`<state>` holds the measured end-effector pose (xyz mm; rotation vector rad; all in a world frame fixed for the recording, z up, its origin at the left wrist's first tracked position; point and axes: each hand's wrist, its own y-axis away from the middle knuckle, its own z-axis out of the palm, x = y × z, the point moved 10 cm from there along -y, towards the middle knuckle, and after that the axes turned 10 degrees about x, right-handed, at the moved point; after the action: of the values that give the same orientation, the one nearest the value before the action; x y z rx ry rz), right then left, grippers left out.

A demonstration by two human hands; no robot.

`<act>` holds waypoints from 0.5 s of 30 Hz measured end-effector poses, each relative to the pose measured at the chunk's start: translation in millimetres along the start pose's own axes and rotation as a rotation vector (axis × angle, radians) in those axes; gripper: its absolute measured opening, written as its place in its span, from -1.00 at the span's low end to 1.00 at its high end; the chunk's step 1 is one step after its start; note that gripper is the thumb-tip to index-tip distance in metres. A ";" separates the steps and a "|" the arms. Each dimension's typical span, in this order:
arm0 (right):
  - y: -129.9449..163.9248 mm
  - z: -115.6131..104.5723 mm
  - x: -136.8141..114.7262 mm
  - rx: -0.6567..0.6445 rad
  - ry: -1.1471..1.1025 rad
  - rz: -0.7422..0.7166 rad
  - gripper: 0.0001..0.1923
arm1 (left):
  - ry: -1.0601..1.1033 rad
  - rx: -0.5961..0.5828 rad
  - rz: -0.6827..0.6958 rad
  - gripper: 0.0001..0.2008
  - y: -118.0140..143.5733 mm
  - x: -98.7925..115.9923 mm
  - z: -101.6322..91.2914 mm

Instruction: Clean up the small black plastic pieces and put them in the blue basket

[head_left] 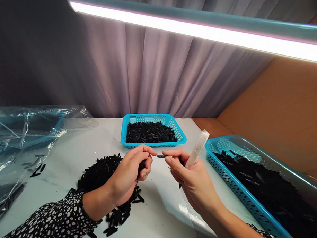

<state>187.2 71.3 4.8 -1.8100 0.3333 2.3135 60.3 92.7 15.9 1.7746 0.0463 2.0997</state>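
Observation:
My left hand point(130, 173) hovers over a heap of small black plastic strips point(99, 173) on the white table point(161, 209), its fingers curled around several of them. My right hand point(189, 177) faces it, a few centimetres apart. Between the two thumbs and forefingers sits one black strip point(162, 156), pinched by the right fingertips and touched by the left. My right hand also grips a white-wrapped tool handle point(198, 149) that sticks up and to the right.
A blue basket point(129, 128) of black strips stands at the table's back. A second, bigger blue basket point(233, 185), also filled, lies at the right. Crumpled clear plastic bags point(21, 137) cover the left. Brown cardboard point(278, 118) rises behind.

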 end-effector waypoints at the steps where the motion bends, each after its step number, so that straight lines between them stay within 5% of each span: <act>1: -0.5 0.9 -0.1 -0.004 -0.025 0.009 -0.71 | 0.010 0.003 -0.007 -0.88 -0.7 -0.6 -0.2; 7: 0.3 15.1 2.8 -0.108 -0.299 0.140 -0.73 | -0.074 -0.084 0.102 -0.72 1.8 1.1 8.4; 10: 3.6 16.8 6.2 -0.122 -0.152 0.121 -0.68 | -0.118 -0.145 0.148 -0.64 6.8 0.1 14.1; 15: 12.1 21.9 -9.4 -0.155 0.134 -0.137 -0.75 | -0.124 -0.204 0.137 -0.54 12.6 -3.8 19.7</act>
<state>165.7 65.9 19.7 -1.9978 0.0463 2.1843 76.2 75.6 19.7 1.8231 -0.3207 1.9984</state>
